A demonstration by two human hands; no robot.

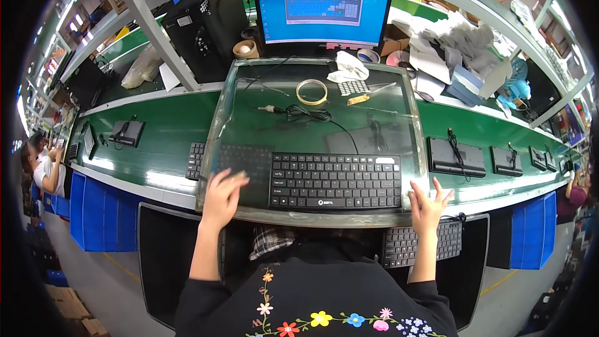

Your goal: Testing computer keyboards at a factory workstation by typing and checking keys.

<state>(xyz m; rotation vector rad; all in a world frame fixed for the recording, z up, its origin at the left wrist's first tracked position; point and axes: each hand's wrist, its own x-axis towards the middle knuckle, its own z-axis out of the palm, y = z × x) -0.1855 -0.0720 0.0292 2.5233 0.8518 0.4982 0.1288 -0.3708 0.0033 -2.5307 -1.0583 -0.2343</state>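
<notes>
A black keyboard (pixel 336 184) lies flat on a glass-topped stand (pixel 249 122), its cable running up to a loose black coil (pixel 307 113). Left of the keyboard hovers my left hand (pixel 223 195), empty, with its fingers apart and pointing toward the keys. Beyond the keyboard's right end, over the edge of the glass, my right hand (pixel 428 208) is spread open and holds nothing. Neither hand appears to touch the keyboard. Behind the stand, a monitor (pixel 324 12) displays a keyboard diagram with many keys coloured blue.
On the glass lie a tape roll (pixel 312 92) and a crumpled white cloth (pixel 347 67). Face-down keyboards (pixel 456 156) rest on the green bench to the right, another (pixel 127 133) to the left. One more keyboard (pixel 449 240) sits below the right edge, near blue bins (pixel 533 231).
</notes>
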